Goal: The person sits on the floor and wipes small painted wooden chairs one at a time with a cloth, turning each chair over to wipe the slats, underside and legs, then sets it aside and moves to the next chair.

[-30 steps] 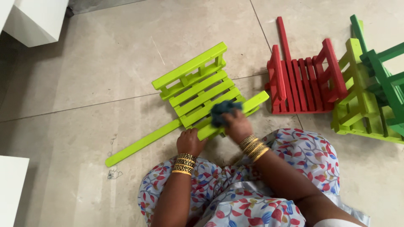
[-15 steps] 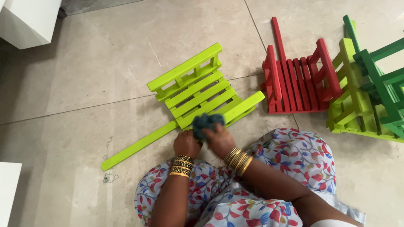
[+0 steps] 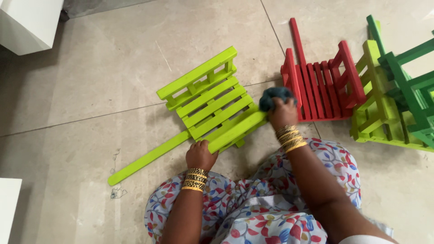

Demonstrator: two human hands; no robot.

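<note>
Far left: white block [image 3: 29,22] at the upper corner, a second white edge [image 3: 8,203] at the lower corner, both on the pale tiled floor [image 3: 99,81].

Next, lime-green slatted chair [image 3: 212,101] lying flat on the floor, its long back rail [image 3: 149,156] stretching down-left.

Left hand [image 3: 200,156] lowered from a forearm stacked with gold bangles [image 3: 193,178], fingers curled over the near edge of the chair's rail, gripping it, knuckles up.

Floral-print clothing [image 3: 253,212] across the bottom, knees spread beside the chair.

Right hand [image 3: 282,114] reached forward from a bent, bangled wrist, closed around a dark blue-grey cloth [image 3: 273,97], pressing it at the right end of the lime chair's front rail, just beside the red chair.

Further right: red slatted chair [image 3: 321,81] on its side, touching the cloth's edge. Beyond it, 1 more lime-green chair [image 3: 373,113] tipped over, with a dark green chair [image 3: 411,86] leaning into it at the right border; the 3 crowd together, close against the working hand's right side.
</note>
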